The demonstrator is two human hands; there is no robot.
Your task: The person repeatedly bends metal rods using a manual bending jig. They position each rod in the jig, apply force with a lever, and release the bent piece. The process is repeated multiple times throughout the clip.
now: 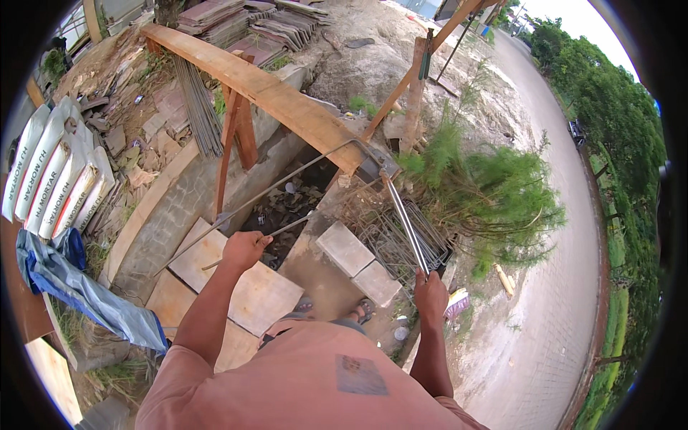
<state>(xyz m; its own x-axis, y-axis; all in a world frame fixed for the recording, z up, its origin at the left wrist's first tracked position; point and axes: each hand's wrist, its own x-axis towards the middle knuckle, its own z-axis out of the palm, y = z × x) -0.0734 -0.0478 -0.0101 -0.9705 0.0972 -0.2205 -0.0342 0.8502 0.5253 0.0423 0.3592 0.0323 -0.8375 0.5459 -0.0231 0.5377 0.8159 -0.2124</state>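
Note:
My left hand (245, 251) is closed round a thin steel rod (294, 224), which slants up to the end of a wooden beam (287, 104). A long rod leg (269, 190) runs beside it toward the same end, where the metal bends. My right hand (431, 290) grips the lower end of a shiny metal bar (406, 223). The bar's upper end meets the rod and a metal fitting (383, 168) at the beam's tip. How they engage there is too small to tell.
Bent steel frames (414, 236) lie beside a bush (487, 186). Concrete blocks (345, 249) and pale slabs (265, 290) surround my feet, near a debris-filled pit (287, 201). Sacks (61, 168) and a blue tarp (93, 294) are left; straight rods (195, 107) lean behind. A paved road (552, 287) runs right.

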